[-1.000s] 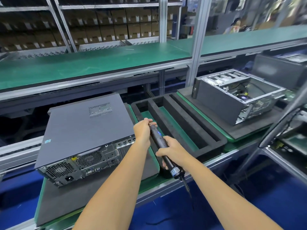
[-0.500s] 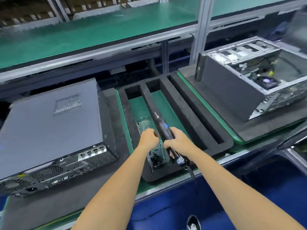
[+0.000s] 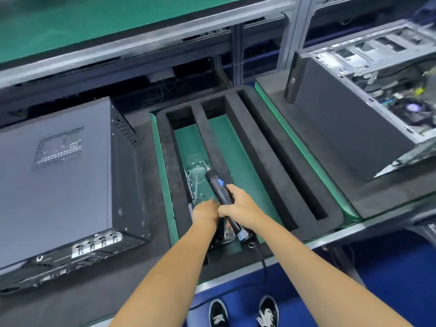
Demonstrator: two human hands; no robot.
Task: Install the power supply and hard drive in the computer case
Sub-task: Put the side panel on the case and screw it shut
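My right hand (image 3: 238, 206) grips a black electric screwdriver (image 3: 218, 187) with a blue display, its tip pointing away over the left slot of a black foam tray (image 3: 283, 166). My left hand (image 3: 204, 213) is down in that slot, fingers closed on a clear bag of metal parts (image 3: 195, 180); how firmly it holds the bag I cannot tell. A closed dark computer case (image 3: 56, 182) lies flat on the left. An open computer case (image 3: 368, 95) with its insides showing stands on the right.
Each case rests on a black foam pad over a green mat (image 3: 304, 147). The screwdriver's cord (image 3: 262, 260) hangs over the bench's front edge. A green shelf (image 3: 94, 24) on metal posts runs behind. My shoes (image 3: 243, 312) stand on the blue floor below.
My view has tilted down and moved closer. My left hand left the screwdriver's tip and dropped into the tray slot onto the bag. My right hand still holds the screwdriver.
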